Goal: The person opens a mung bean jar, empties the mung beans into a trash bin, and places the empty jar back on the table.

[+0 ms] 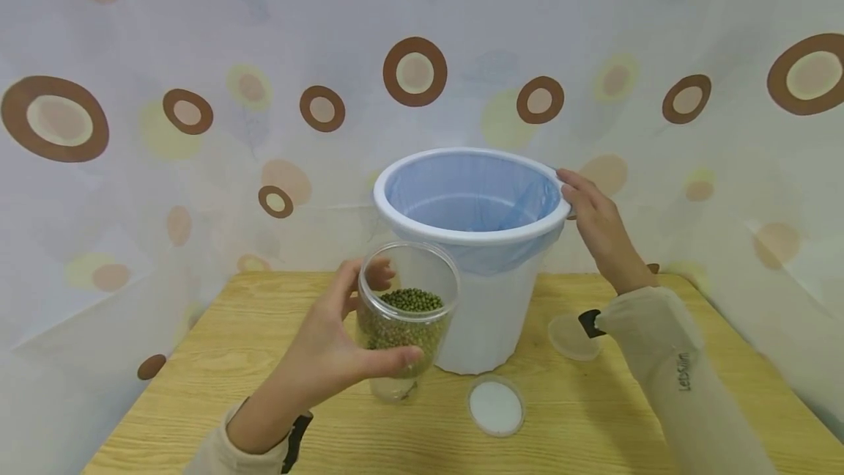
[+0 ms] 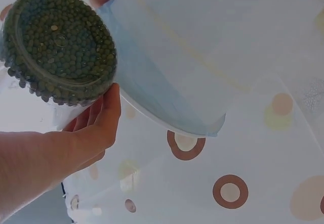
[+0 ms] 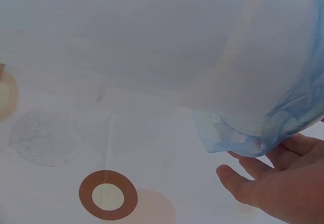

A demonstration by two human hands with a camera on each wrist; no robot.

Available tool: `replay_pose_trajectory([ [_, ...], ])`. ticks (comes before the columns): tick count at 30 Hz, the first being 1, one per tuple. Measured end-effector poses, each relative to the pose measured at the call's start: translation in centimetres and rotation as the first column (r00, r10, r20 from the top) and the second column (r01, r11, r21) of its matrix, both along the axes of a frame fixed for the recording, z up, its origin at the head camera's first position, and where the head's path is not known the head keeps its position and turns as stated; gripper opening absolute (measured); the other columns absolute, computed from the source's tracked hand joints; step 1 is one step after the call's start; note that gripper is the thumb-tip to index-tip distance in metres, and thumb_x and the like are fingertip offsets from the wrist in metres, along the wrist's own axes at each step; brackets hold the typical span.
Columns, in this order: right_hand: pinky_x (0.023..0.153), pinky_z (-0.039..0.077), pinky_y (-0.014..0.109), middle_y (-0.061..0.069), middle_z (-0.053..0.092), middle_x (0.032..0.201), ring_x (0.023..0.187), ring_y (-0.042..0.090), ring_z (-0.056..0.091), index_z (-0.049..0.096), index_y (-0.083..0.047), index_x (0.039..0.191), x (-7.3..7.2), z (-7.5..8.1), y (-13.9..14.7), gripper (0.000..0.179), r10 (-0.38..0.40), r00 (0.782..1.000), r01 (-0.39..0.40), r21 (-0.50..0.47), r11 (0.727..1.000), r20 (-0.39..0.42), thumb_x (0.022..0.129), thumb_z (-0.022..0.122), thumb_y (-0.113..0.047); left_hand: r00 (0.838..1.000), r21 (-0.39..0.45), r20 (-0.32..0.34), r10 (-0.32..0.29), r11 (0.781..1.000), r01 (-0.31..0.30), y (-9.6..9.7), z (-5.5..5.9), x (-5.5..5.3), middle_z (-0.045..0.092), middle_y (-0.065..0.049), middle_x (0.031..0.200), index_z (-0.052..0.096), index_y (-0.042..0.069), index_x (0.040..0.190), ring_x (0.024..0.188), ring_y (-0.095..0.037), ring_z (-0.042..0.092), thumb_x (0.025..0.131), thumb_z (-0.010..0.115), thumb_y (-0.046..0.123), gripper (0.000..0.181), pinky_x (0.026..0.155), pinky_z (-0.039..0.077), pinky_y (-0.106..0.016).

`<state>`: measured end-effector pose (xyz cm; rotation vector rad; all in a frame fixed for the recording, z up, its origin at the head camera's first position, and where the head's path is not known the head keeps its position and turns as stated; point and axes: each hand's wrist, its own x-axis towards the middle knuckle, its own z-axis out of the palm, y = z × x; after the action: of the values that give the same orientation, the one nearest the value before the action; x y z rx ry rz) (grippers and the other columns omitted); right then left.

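Our left hand (image 1: 330, 358) curls around a clear jar (image 1: 406, 321) of green beans, lifted above the worktop (image 1: 198, 387) at the white bin's (image 1: 484, 314) seven o'clock. Our right hand (image 1: 596, 222) rests relaxed fingers on the bin's rim at three o'clock.

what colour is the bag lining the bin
Light blue bag inside the white bin, clearest in the head view.
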<state>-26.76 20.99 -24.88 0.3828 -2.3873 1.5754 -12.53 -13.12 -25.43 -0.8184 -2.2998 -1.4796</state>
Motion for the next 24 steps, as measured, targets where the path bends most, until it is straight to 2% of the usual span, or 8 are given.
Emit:
replay_pose_trajectory([
  [9, 0.107, 0.024, 0.061, 0.01, 0.025, 0.156, 0.138, 0.035, 0.028, 0.026, -0.012, 0.152, -0.3, -0.2, -0.1, 0.056, 0.006, 0.999, -0.005, 0.013, 1.0, -0.043, 0.104, 0.029, -0.04, 1.0, 0.015, 0.009, 0.011, 1.0, -0.011, 0.1, 1.3, -0.4, 0.056, -0.011, 0.123, 0.045, 0.007, 0.134, 0.118, -0.022, 0.052, 0.067, 0.087, 0.012, 0.08, 0.097, 0.043, -0.049],
  [17, 0.106, 0.027, 0.06, 0.013, 0.027, 0.155, 0.136, 0.037, 0.031, 0.028, -0.01, 0.151, -0.3, -0.5, -0.3, 0.056, -0.01, 0.996, 0.013, 0.039, 0.999, -0.087, 0.104, 0.028, -0.039, 0.999, 0.021, 0.012, 0.032, 0.999, -0.032, 0.0, 3.4, -1.2, 0.055, -0.01, 0.123, 0.046, 0.007, 0.131, 0.116, -0.022, 0.052, 0.067, 0.086, 0.011, 0.076, 0.096, 0.045, -0.043],
  [24, 0.105, 0.03, 0.06, 0.014, 0.03, 0.153, 0.134, 0.037, 0.034, 0.03, -0.009, 0.15, -0.5, -0.7, -0.4, 0.055, -0.002, 0.993, 0.008, 0.053, 0.999, -0.121, 0.104, 0.029, -0.038, 0.991, 0.008, 0.093, 0.096, 0.995, -0.098, -0.2, 5.4, -2.2, 0.053, -0.006, 0.125, 0.046, 0.008, 0.13, 0.11, -0.026, 0.054, 0.068, 0.085, 0.014, 0.073, 0.092, 0.045, -0.046],
])
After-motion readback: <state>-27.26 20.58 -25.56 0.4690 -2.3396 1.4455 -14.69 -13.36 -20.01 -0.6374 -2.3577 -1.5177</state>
